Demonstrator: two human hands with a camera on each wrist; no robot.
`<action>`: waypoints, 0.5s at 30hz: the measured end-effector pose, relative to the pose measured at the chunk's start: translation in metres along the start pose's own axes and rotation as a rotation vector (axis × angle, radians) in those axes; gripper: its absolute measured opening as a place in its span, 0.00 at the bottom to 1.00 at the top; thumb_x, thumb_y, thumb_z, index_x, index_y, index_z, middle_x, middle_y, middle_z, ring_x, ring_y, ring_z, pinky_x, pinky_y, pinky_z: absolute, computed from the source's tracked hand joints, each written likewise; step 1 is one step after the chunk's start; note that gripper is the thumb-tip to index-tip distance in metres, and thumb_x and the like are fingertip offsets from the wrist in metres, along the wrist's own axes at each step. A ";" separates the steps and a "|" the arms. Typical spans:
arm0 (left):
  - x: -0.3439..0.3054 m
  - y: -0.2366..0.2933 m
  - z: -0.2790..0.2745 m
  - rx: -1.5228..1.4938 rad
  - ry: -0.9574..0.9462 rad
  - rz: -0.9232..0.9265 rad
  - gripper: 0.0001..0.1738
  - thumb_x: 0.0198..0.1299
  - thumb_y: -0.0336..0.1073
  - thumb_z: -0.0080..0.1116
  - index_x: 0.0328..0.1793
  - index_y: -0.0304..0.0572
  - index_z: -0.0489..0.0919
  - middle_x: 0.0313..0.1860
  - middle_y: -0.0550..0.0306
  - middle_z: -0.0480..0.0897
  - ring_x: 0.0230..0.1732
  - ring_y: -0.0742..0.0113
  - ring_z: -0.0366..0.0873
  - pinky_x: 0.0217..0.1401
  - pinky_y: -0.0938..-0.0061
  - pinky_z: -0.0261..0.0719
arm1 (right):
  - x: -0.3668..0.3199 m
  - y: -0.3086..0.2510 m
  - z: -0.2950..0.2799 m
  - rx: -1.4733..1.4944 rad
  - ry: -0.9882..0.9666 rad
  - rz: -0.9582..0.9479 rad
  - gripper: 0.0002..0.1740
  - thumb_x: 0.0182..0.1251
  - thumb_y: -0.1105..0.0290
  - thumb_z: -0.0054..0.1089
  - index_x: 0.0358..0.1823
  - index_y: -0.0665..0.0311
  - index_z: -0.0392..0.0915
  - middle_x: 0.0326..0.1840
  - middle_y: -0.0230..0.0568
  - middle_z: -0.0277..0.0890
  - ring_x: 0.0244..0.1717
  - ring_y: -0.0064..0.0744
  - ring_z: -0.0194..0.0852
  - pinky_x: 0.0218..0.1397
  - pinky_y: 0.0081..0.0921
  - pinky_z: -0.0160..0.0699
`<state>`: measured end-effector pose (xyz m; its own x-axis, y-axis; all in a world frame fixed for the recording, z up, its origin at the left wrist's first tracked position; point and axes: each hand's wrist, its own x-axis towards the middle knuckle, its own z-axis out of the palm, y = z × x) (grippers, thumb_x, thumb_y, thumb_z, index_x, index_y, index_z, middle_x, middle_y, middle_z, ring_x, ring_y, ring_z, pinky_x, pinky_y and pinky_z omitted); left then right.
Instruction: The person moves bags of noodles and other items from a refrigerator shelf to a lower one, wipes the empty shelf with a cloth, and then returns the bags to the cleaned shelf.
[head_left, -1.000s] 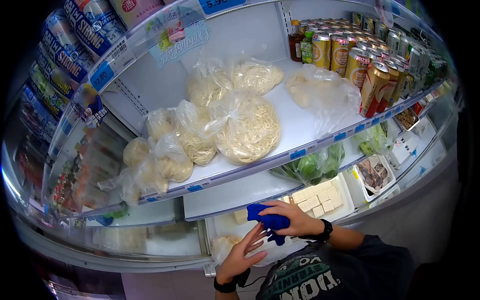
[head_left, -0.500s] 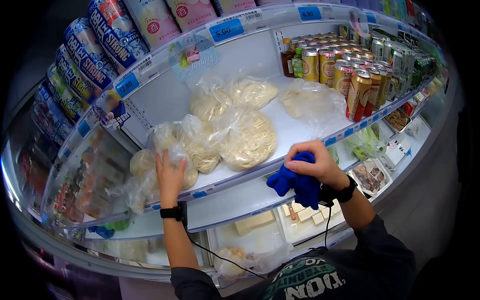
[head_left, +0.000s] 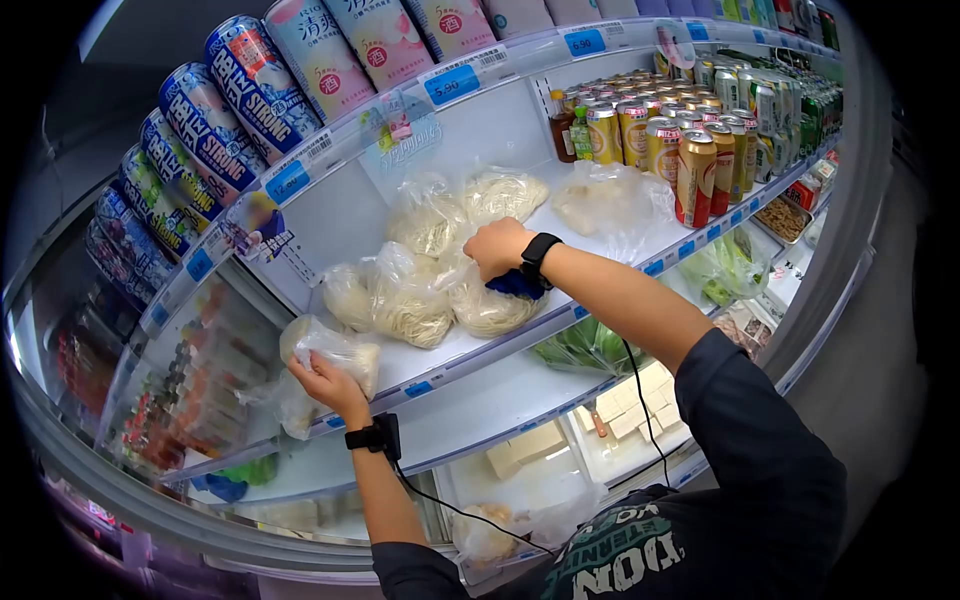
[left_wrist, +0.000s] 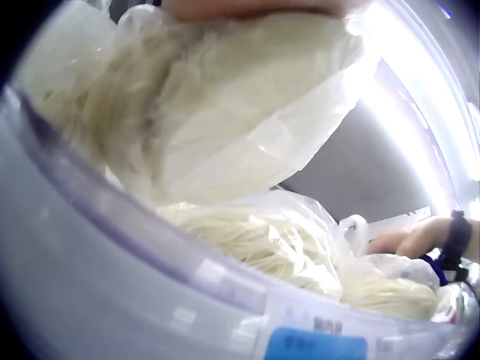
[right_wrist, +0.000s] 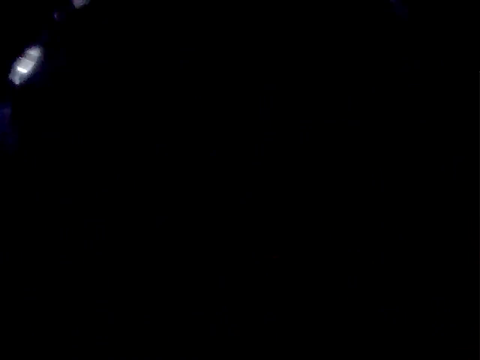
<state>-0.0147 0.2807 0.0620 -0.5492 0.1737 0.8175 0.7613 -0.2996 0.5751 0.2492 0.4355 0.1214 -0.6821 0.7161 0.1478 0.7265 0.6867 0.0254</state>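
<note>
My left hand [head_left: 335, 387] grips a knotted clear bag of pale noodles [head_left: 345, 350] at the left front of the white shelf. The left wrist view has this bag [left_wrist: 247, 105] large and close, above another noodle bag [left_wrist: 255, 240]. Further right, my right hand [head_left: 500, 248] is curled over the top of a big noodle bag [head_left: 490, 310], with a bunched blue cloth [head_left: 518, 284] beneath its palm and wrist. Its fingertips are hidden in the head view. Nearly all of the right wrist view is black.
More noodle bags [head_left: 428, 215] stand behind. Drink cans [head_left: 695, 178] fill the shelf's right end, beside a flatter bag [head_left: 610, 200]. A raised clear lip [head_left: 460, 375] runs along the shelf front. Bagged greens [head_left: 590, 345] and tofu [head_left: 640, 405] sit below; cans line the shelf above.
My left hand has gone from lying on the left bags to gripping one, which has shifted toward the front left. My right hand has reached inward with the cloth, from the shelf edge to the big noodle bag.
</note>
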 end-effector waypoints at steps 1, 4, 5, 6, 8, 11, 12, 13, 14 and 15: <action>0.000 0.001 -0.004 -0.036 -0.011 -0.003 0.11 0.65 0.27 0.42 0.52 0.29 0.65 0.43 0.42 0.72 0.45 0.53 0.70 0.51 0.68 0.67 | -0.002 0.001 -0.002 0.005 0.029 0.021 0.15 0.46 0.65 0.55 0.35 0.62 0.82 0.40 0.48 0.80 0.44 0.45 0.78 0.44 0.38 0.76; -0.008 0.011 -0.019 -0.115 -0.023 0.007 0.11 0.65 0.26 0.42 0.52 0.30 0.64 0.44 0.46 0.71 0.45 0.59 0.69 0.52 0.71 0.67 | -0.019 0.009 -0.002 0.117 0.137 0.037 0.17 0.47 0.63 0.56 0.39 0.60 0.81 0.39 0.49 0.80 0.44 0.48 0.78 0.45 0.39 0.76; -0.009 0.014 -0.022 -0.163 -0.015 0.026 0.11 0.65 0.25 0.42 0.52 0.31 0.64 0.44 0.48 0.70 0.45 0.61 0.69 0.52 0.72 0.67 | -0.025 0.016 -0.005 0.215 0.239 0.048 0.17 0.48 0.62 0.56 0.40 0.59 0.80 0.39 0.49 0.80 0.44 0.49 0.77 0.45 0.39 0.76; -0.011 0.014 -0.029 -0.154 -0.035 0.058 0.11 0.64 0.24 0.41 0.52 0.31 0.64 0.45 0.50 0.70 0.45 0.62 0.69 0.52 0.73 0.67 | -0.027 0.025 -0.004 0.303 0.307 0.104 0.18 0.49 0.60 0.56 0.42 0.57 0.79 0.39 0.48 0.79 0.43 0.50 0.77 0.46 0.39 0.76; -0.017 0.020 -0.033 -0.180 -0.048 0.062 0.11 0.65 0.25 0.41 0.52 0.33 0.64 0.45 0.51 0.70 0.45 0.64 0.68 0.52 0.74 0.66 | -0.032 0.041 -0.004 0.397 0.422 0.096 0.17 0.50 0.60 0.57 0.40 0.58 0.80 0.37 0.48 0.79 0.41 0.50 0.76 0.44 0.39 0.75; -0.021 0.015 -0.036 -0.176 -0.129 0.072 0.11 0.65 0.26 0.40 0.52 0.34 0.65 0.43 0.52 0.70 0.45 0.65 0.68 0.53 0.75 0.66 | -0.042 0.043 -0.003 0.468 0.532 0.054 0.15 0.50 0.61 0.57 0.37 0.60 0.79 0.33 0.50 0.78 0.37 0.51 0.76 0.40 0.39 0.73; -0.022 0.013 -0.037 -0.150 -0.192 0.080 0.11 0.65 0.25 0.40 0.52 0.34 0.65 0.43 0.52 0.71 0.45 0.65 0.68 0.52 0.75 0.66 | -0.043 0.041 -0.004 0.514 0.572 0.034 0.14 0.50 0.62 0.56 0.36 0.61 0.79 0.32 0.51 0.77 0.36 0.51 0.75 0.39 0.39 0.73; -0.023 0.014 -0.035 -0.149 -0.186 0.073 0.11 0.65 0.25 0.40 0.52 0.34 0.65 0.43 0.52 0.71 0.45 0.65 0.68 0.52 0.75 0.66 | -0.045 0.040 -0.005 0.559 0.613 0.011 0.14 0.49 0.62 0.56 0.35 0.62 0.79 0.31 0.51 0.77 0.35 0.51 0.75 0.39 0.38 0.73; -0.022 0.016 -0.032 -0.141 -0.180 0.086 0.10 0.65 0.25 0.40 0.52 0.34 0.65 0.43 0.52 0.71 0.45 0.65 0.68 0.51 0.75 0.66 | -0.049 0.036 -0.010 0.600 0.675 0.010 0.13 0.49 0.64 0.56 0.32 0.65 0.77 0.27 0.53 0.75 0.30 0.50 0.74 0.35 0.35 0.72; -0.022 0.018 -0.029 -0.132 -0.175 0.098 0.10 0.65 0.25 0.40 0.51 0.34 0.66 0.43 0.52 0.71 0.45 0.65 0.68 0.50 0.75 0.66 | -0.050 0.036 -0.015 0.599 0.667 0.004 0.13 0.49 0.64 0.56 0.32 0.65 0.77 0.27 0.53 0.75 0.30 0.50 0.74 0.35 0.35 0.72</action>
<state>0.0014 0.2444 0.0533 -0.3983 0.2942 0.8688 0.7500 -0.4409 0.4931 0.3106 0.4221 0.1296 -0.3538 0.6252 0.6957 0.4357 0.7683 -0.4689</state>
